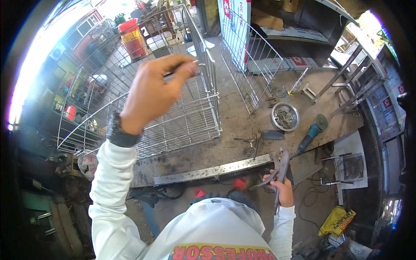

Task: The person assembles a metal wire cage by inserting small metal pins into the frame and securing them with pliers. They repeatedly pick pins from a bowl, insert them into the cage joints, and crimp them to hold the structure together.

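Observation:
A large metal wire basket (212, 86) stands on the workbench at the left. My left hand (151, 89) is over it, thumb and fingers pinched together by its upper right edge. Something small and thin may be between the fingertips, but I cannot make out what. Low on the right, near the bench's front edge, my right hand (284, 190) grips a pair of large locking pliers (284, 164), jaws pointing away from me. A flat metal bar (212, 170) lies along the front edge of the bench.
On the workbench (173, 159) are a wire panel (251, 65), a steel bowl (285, 116) of small metal pieces, an angle grinder (313, 132), another clamp-like tool (253, 142) and a dark block (273, 134). A metal cabinet (294, 47) stands behind. A yellow bag (337, 221) lies lower right.

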The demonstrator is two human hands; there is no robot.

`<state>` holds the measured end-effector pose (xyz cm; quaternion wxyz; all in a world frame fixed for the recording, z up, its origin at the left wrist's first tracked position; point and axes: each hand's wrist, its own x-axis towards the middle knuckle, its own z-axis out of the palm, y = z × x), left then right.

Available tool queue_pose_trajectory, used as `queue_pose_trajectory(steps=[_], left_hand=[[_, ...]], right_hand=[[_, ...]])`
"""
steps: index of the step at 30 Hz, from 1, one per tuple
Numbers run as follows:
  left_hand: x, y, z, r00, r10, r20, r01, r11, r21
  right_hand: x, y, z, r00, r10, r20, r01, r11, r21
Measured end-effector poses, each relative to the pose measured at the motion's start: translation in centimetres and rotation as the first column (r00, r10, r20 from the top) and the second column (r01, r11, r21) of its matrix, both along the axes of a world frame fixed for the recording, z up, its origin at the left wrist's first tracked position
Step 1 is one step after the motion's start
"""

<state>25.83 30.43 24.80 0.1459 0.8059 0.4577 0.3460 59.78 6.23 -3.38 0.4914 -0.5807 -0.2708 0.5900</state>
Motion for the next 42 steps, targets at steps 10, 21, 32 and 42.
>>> queue_pose_trajectory(steps=[10,21,32,42], left_hand=[[0.3,-0.7,0.4,0.998,0.021,-0.058,-0.022,1.0,-0.007],[-2.1,-0.9,-1.4,0.974,0.196,-0.115,-0.185,0.978,0.101],[-2.7,-0.6,-1.8,0.951,0.253,-0.177,-0.215,0.954,0.21],[-2.0,-2.2,-1.5,0.894,0.338,-0.294,-0.263,0.927,0.266]], right_hand=[[8.3,1.0,-9.0,0.995,0.008,0.101,0.018,0.967,-0.253],[3.8,18.0,-17.4,0.313,0.446,0.839,-0.081,0.892,-0.444],[2.8,23.4,-21.4,0.351,0.074,0.934,-0.223,0.975,0.006],[16.4,33.7,-21.3,0.101,0.278,0.955,-0.242,0.938,-0.247]])
